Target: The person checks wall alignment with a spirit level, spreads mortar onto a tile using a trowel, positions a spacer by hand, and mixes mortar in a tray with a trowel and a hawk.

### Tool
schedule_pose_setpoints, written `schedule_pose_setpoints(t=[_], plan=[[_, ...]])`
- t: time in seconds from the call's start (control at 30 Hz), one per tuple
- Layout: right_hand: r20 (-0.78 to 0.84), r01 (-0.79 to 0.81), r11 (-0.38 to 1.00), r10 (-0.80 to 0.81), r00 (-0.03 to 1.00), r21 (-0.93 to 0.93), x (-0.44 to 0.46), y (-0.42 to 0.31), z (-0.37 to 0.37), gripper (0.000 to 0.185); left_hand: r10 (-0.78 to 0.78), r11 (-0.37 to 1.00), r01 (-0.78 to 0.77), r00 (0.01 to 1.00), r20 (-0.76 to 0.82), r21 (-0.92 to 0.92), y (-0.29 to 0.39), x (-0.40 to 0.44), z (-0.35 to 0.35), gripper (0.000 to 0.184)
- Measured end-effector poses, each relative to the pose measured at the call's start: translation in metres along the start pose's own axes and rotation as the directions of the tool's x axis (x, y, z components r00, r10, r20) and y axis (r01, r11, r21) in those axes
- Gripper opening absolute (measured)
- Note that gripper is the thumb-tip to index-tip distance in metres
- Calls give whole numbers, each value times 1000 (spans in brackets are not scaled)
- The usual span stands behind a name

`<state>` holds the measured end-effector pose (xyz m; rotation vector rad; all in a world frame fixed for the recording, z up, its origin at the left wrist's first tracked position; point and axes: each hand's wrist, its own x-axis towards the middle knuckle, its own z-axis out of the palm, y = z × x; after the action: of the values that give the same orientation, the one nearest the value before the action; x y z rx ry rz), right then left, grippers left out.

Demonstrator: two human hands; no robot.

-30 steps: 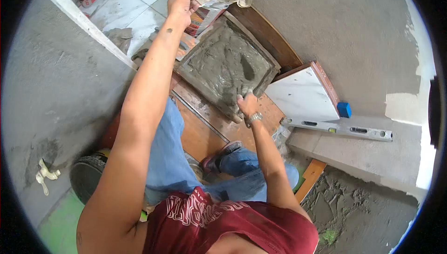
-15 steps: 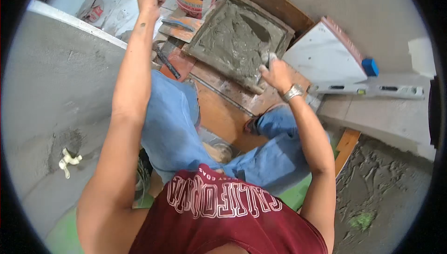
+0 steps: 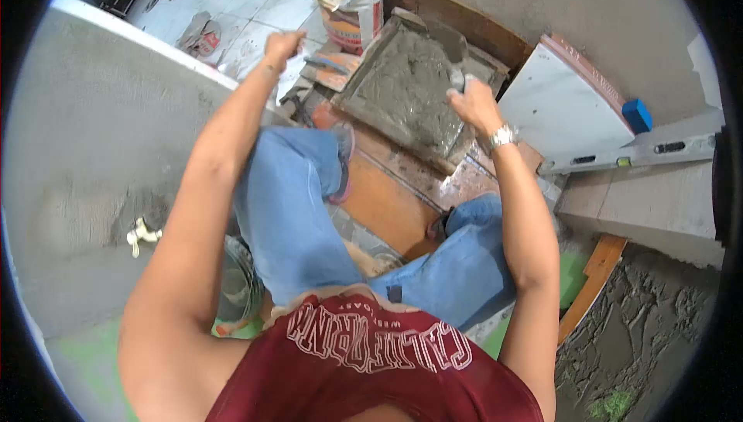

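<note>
Wet grey mortar (image 3: 410, 85) fills a square wooden tray (image 3: 395, 137) in front of me. My right hand (image 3: 474, 106), with a metal watch at the wrist, is wrapped round the handle of a trowel (image 3: 447, 41), whose blade lies at the mortar's far right part. Over the pale tiled floor, my left hand (image 3: 285, 47) is curled closed with nothing visible in it. It is left of an open paper bag (image 3: 352, 25) and near an orange-faced float (image 3: 329, 71) with a blue handle.
White tiles (image 3: 561, 101) lean at the right wall beside a blue block (image 3: 637, 115) and a spirit level (image 3: 604, 160). A hammer (image 3: 298, 104) lies left of the tray. A tap (image 3: 142, 236) juts from the left wall, with a bucket (image 3: 238, 283) below. Rough mortar covers the lower-right floor.
The trowel has moved from the tray's near right part to its far right, turning its blade. My left hand has moved away from the bag and curled closed. The view has shifted.
</note>
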<state>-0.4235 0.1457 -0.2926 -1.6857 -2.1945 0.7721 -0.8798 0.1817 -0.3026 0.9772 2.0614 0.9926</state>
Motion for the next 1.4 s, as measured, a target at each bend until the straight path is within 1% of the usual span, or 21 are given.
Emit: schedule_pose_setpoints(t=[0.1, 0.17, 0.2, 0.23, 0.3, 0.4, 0.43, 0.5, 0.53, 0.57, 0.6, 0.67, 0.83, 0.9, 0.93, 1.0, 1.03, 1.07, 1.1, 1.2, 1.4], plan=[[8, -26, 999, 26, 1000, 26, -5, 8, 10, 44, 131, 861, -161, 987, 96, 483, -102, 96, 49, 31], [186, -105, 990, 86, 979, 98, -12, 3, 4, 38, -153, 970, 160, 987, -53, 181, -154, 121, 100, 33], [182, -106, 989, 87, 979, 100, -14, 4, 8, 36, -81, 979, 87, 996, 39, -187, -183, 135, 126, 40], [176, -101, 989, 81, 981, 107, -14, 7, 18, 34, -87, 965, 120, 985, 148, -233, -210, 151, 146, 43], [99, -47, 975, 26, 995, 216, -13, 16, 39, 32, -64, 998, 66, 987, 147, -12, -209, 158, 162, 42], [431, -310, 894, 152, 889, 324, -5, -7, 30, 30, 145, 946, -193, 970, 194, 262, -199, 181, 150, 42], [370, -223, 908, 82, 925, 355, -1, 4, 49, 29, 217, 929, -274, 947, 235, 247, -192, 186, 149, 41], [135, 46, 927, -103, 986, 372, 7, 8, 65, 29, 267, 962, -270, 927, 265, -26, -162, 186, 165, 41], [277, -111, 938, 18, 961, 327, 12, 1, 57, 32, 226, 960, -171, 940, 257, -220, -152, 175, 172, 41], [96, 106, 965, -133, 987, 242, 30, 13, 83, 33, 162, 917, -62, 961, 226, -395, -136, 158, 177, 41], [95, -79, 950, 53, 994, 301, 24, -1, 70, 36, 119, 860, -10, 976, 182, -511, -131, 139, 172, 41], [38, -112, 933, 105, 994, 342, 43, -3, 88, 32, 86, 771, -33, 995, 52, -636, -129, 102, 136, 41], [338, -344, 497, 106, 935, 797, 3, -41, 22, 20, 139, 710, -77, 990, 31, -700, -97, 46, 76, 41], [302, -293, 474, 59, 951, 831, 5, -43, 28, 25, 109, 866, 44, 956, 273, -498, -92, 86, 58, 48], [270, -252, 438, 21, 963, 863, -9, -42, 18, 25, 97, 891, 39, 957, 273, -452, -14, -4, 69, 53], [196, -140, 602, -28, 980, 786, -8, -34, 27, 21, 425, 904, -403, 804, 416, -146, -15, -3, 69, 47], [288, -239, 517, -15, 958, 822, -12, -42, 19, 21, 597, 614, -757, 630, 497, 223, -20, 13, 69, 37], [324, -272, 494, -20, 946, 826, -10, -42, 22, 20, 587, 322, -816, 569, 575, 479, 8, -20, 75, 31], [389, -331, 332, -126, 913, 883, -8, -40, 23, 16, 674, 383, -852, 522, 523, 356, 34, -67, 88, 29], [423, -369, 442, -26, 906, 818, -7, -52, 13, 9, 616, 771, -632, 771, 161, 74, 63, -110, 142, 46], [449, -392, 546, 31, 893, 741, -8, -63, 13, 10, 387, 775, -506, 854, 349, 379, 63, -104, 170, 46]])
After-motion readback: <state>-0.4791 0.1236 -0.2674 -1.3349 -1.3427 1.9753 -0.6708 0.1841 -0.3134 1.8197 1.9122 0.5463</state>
